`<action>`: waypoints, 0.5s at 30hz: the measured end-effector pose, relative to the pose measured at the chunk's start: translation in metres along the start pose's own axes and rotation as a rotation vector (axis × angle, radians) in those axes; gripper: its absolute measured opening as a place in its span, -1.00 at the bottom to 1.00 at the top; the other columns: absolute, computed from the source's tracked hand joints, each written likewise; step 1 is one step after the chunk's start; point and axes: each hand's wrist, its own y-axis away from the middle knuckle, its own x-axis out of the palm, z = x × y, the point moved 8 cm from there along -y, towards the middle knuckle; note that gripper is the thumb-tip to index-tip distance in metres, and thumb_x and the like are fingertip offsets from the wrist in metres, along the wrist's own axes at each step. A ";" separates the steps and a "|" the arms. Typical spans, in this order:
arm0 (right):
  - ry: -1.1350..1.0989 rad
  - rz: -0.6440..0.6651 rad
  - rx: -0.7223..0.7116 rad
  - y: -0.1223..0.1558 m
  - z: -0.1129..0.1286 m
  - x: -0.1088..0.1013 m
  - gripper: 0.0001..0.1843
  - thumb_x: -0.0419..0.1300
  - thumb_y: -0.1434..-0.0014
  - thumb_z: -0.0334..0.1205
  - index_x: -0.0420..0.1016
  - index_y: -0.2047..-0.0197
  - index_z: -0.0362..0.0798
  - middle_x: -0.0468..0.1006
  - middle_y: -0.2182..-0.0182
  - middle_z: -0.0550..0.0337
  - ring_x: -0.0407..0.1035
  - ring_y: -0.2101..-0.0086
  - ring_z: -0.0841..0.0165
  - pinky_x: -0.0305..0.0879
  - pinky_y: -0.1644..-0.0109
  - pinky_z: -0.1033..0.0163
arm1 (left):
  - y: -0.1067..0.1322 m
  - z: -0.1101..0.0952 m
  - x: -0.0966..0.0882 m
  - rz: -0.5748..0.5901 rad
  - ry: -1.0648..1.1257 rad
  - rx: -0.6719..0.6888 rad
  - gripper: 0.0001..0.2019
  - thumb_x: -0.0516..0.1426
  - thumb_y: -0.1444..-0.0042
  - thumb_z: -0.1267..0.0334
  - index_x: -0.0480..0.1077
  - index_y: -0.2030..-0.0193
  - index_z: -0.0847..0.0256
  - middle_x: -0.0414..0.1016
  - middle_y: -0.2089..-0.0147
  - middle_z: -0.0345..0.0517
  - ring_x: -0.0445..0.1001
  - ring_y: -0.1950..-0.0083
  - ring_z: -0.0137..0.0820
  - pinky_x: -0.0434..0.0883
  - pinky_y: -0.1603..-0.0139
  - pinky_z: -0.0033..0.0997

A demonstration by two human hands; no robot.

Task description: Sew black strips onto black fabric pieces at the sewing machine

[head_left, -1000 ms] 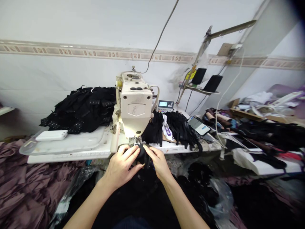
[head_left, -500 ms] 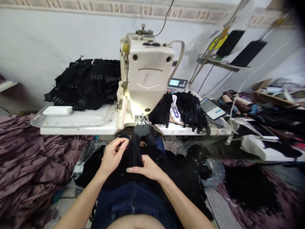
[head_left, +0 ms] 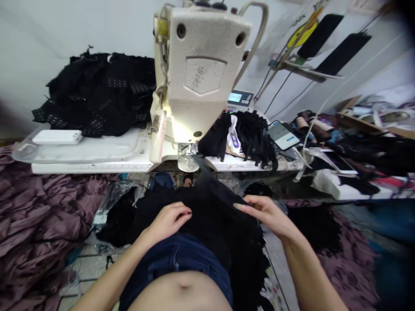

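A cream sewing machine (head_left: pixel 197 77) stands on a white table (head_left: pixel 97 162). A strip of black fabric (head_left: pixel 215 190) runs from under its presser foot down to my lap. My right hand (head_left: pixel 267 214) pinches that strip, holding it out to the right. My left hand (head_left: pixel 168 220) rests with curled fingers on the black fabric piled in my lap (head_left: pixel 201 224), gripping it. Both hands are below the table edge, away from the needle.
A heap of black pieces (head_left: pixel 97 93) and a white box (head_left: pixel 56 137) lie left of the machine. Black strips (head_left: pixel 249 138), a phone (head_left: pixel 283 134) and a control panel (head_left: pixel 240 98) lie to its right. Mauve cloth (head_left: pixel 35 224) covers the floor at left; clutter fills the right.
My hands left the needle and dropped to my lap, drawing the black strip out. The right hand swung right with it. My view tilted down and closer to the machine.
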 end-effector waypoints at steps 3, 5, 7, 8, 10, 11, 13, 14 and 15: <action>0.239 -0.222 0.104 0.022 -0.026 -0.076 -0.44 0.38 -0.17 0.34 0.63 0.37 -0.06 0.53 0.51 0.18 0.35 0.49 0.31 0.15 0.44 0.26 | 0.002 -0.015 0.037 0.227 0.032 0.078 -0.79 0.23 -0.40 0.15 0.67 -0.05 0.07 0.70 0.09 -0.11 0.67 0.14 -0.32 0.48 0.09 -0.45; 0.493 -0.384 0.151 0.038 -0.047 -0.124 -0.50 0.43 -0.07 0.29 0.71 0.35 -0.03 0.68 0.40 0.06 0.52 0.37 0.14 0.30 0.35 0.20 | 0.004 -0.017 0.049 0.301 0.039 0.091 -0.78 0.22 -0.41 0.14 0.67 -0.07 0.06 0.71 0.07 -0.11 0.68 0.12 -0.31 0.48 0.08 -0.44; 0.642 -0.471 0.208 0.048 -0.073 -0.146 -0.58 0.48 0.02 0.21 0.76 0.31 0.02 0.76 0.27 -0.01 0.62 0.21 -0.04 0.43 0.18 0.10 | 0.004 -0.013 0.053 0.307 0.032 0.067 -0.75 0.18 -0.45 0.13 0.66 -0.08 0.09 0.70 0.05 -0.08 0.68 0.08 -0.28 0.48 0.05 -0.41; 0.645 -0.476 0.223 0.048 -0.087 -0.144 -0.60 0.47 0.02 0.19 0.77 0.30 0.03 0.78 0.23 -0.04 0.64 0.16 -0.08 0.47 0.11 0.05 | 0.003 -0.009 0.053 0.294 0.026 0.046 -0.74 0.15 -0.47 0.13 0.65 -0.08 0.10 0.70 0.04 -0.06 0.67 0.08 -0.28 0.47 0.04 -0.40; 0.493 -0.363 0.170 0.037 -0.113 -0.110 -0.60 0.41 -0.10 0.19 0.79 0.21 0.05 0.79 0.13 -0.04 0.66 0.10 -0.06 0.51 -0.03 0.02 | 0.002 -0.002 0.054 0.266 0.013 0.003 -0.72 0.11 -0.49 0.14 0.64 -0.07 0.14 0.68 0.04 -0.03 0.66 0.09 -0.27 0.46 0.06 -0.39; 0.361 -0.277 0.119 0.026 -0.122 -0.082 -0.57 0.38 -0.15 0.20 0.78 0.12 0.04 0.78 0.09 -0.04 0.66 0.06 -0.03 0.51 -0.09 0.01 | 0.001 0.001 0.056 0.260 0.006 -0.012 -0.72 0.10 -0.49 0.15 0.64 -0.05 0.15 0.68 0.05 -0.02 0.65 0.10 -0.27 0.46 0.07 -0.39; 0.139 -0.153 0.061 0.004 -0.139 -0.028 -0.41 0.46 -0.10 0.20 0.71 -0.10 0.03 0.74 -0.06 -0.06 0.62 -0.05 -0.02 0.51 -0.14 -0.01 | 0.002 0.000 0.061 0.274 -0.004 -0.024 -0.73 0.11 -0.48 0.16 0.65 -0.01 0.15 0.68 0.08 -0.03 0.65 0.13 -0.28 0.45 0.09 -0.39; 0.074 -0.182 0.038 -0.006 -0.145 -0.009 -0.31 0.49 -0.07 0.20 0.66 -0.19 0.05 0.68 -0.15 -0.06 0.58 -0.11 -0.01 0.50 -0.14 -0.01 | 0.003 -0.002 0.064 0.291 -0.008 -0.022 -0.73 0.12 -0.47 0.16 0.65 0.01 0.14 0.68 0.09 -0.04 0.64 0.13 -0.28 0.44 0.09 -0.39; 0.019 -0.197 0.027 -0.017 -0.150 0.007 -0.23 0.52 -0.02 0.23 0.62 -0.22 0.04 0.66 -0.18 -0.06 0.56 -0.11 0.02 0.50 -0.13 0.02 | 0.005 -0.005 0.068 0.311 -0.009 -0.016 -0.74 0.13 -0.46 0.16 0.66 0.02 0.13 0.68 0.10 -0.05 0.64 0.13 -0.28 0.44 0.08 -0.39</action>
